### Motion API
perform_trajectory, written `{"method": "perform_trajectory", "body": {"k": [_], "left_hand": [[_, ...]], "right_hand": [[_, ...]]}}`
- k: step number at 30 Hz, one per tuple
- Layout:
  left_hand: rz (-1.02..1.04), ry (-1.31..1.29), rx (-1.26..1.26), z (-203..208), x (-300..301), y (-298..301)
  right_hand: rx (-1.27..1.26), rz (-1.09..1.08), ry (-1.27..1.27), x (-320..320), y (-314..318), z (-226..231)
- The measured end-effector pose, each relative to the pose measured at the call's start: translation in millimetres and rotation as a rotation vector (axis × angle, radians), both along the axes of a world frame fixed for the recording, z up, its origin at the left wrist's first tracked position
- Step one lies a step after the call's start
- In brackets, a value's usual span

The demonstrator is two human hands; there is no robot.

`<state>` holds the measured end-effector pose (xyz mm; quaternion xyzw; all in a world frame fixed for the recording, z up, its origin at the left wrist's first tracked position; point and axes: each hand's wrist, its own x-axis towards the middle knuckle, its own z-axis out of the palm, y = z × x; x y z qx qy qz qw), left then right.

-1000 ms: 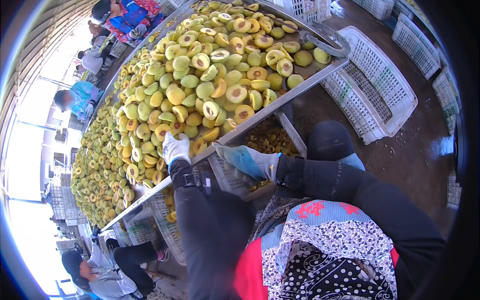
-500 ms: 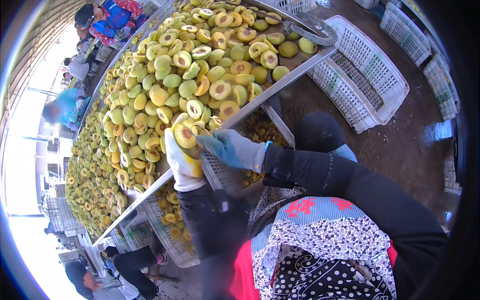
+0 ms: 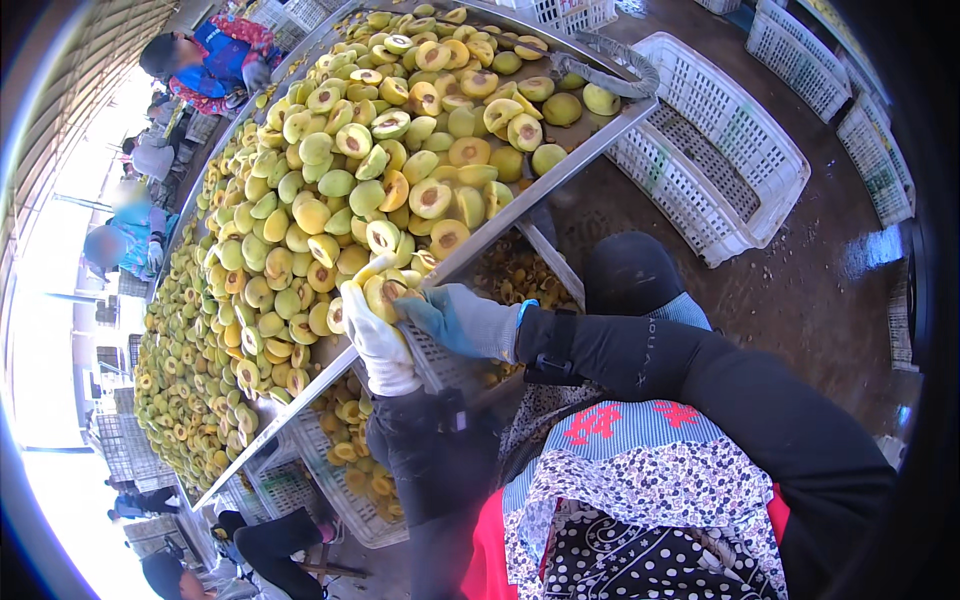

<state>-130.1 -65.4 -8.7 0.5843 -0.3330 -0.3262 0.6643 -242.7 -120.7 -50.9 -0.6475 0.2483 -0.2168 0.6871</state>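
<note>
Fruit halves (image 3: pixel 385 292): gripped between both gloved hands, left (image 3: pixel 378 340) and right (image 3: pixel 462 322), at worktop (image 3: pixel 560 165) edge.
Done: worktop heaped.
Left: crates (image 3: pixel 345 470) below part-filled.

The person's own body, seen from above. Left hand (image 3: pixel 378 340): white knitted work glove, soiled at the fingers. Right hand (image 3: pixel 462 322): grey-blue glove with a bright blue band at the cuff. Both forearms: black oversleeves, the right one bearing small pale lettering and a black strap at the wrist. Torso: blue-and-white striped apron bib (image 3: pixel 620 440) with red embroidered figures, over white cloth with dark speckles, black fabric with white dots below, and red garment edges at either side.
</note>
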Motion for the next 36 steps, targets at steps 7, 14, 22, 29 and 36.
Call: {"method": "perform_trajectory", "body": {"k": [7,14,22,29,36], "left_hand": [[0.130,-0.039,0.002,-10,-7,-4],[0.095,-0.064,-0.097,0,-30,-10],[0.084,0.179,-0.063,9,-16,-6],[-0.053,0.162,-0.053,3,-7,0],[0.517,0.298,-0.377,-9,79,43]], "right_hand": [[0.313,0.047,-0.282,4,13,0],[0.362,0.050,-0.212,0,8,0],[0.163,0.260,-0.142,-3,3,-3],[0.913,0.956,0.010,-20,-22,12],[1.424,0.960,-0.381,-27,4,-8]]}}
